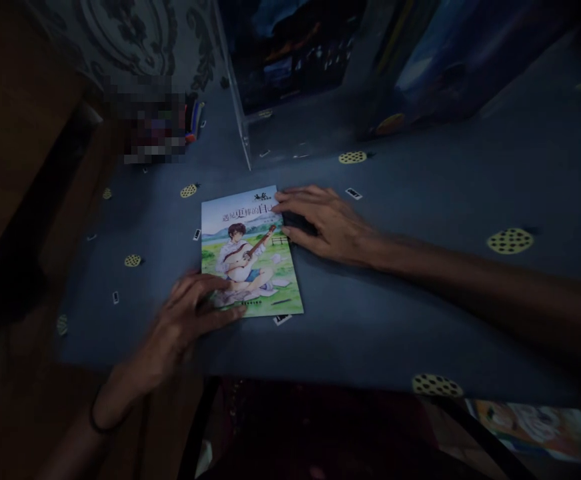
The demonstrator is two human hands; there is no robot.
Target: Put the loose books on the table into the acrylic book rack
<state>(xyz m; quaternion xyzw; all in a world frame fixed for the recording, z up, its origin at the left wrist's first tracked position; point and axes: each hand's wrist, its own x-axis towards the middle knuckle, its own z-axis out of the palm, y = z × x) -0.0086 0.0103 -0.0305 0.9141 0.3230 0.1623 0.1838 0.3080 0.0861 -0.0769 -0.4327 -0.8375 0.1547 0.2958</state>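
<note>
A: I'm watching from my end. What are the fingers doing?

B: On the left hand (170, 327), I see the thumb and index finger parted, resting over the lower left of the book (250, 250). The right hand (333, 223) has its fingers (300, 198) apart too, touching the upper right edge and covering the end of the title. Can I call either a grip? I can't tell; the book's underside is hidden.

A: And where is the book?

B: Flat on the table (395, 320), face up, between the hands. I can't read its smallest print.

A: Farther out?

B: I make out a dark wristband (93, 415), then a clear panel (235, 100) beyond the book, cut off by the top edge. The dark picture (300, 60) behind it is too dim for me to identify. Upper left, blocky pixels mask most of a pile (155, 123). Lower right, I see part of a colourful printed sheet (535, 427) past the table's near edge.
</note>
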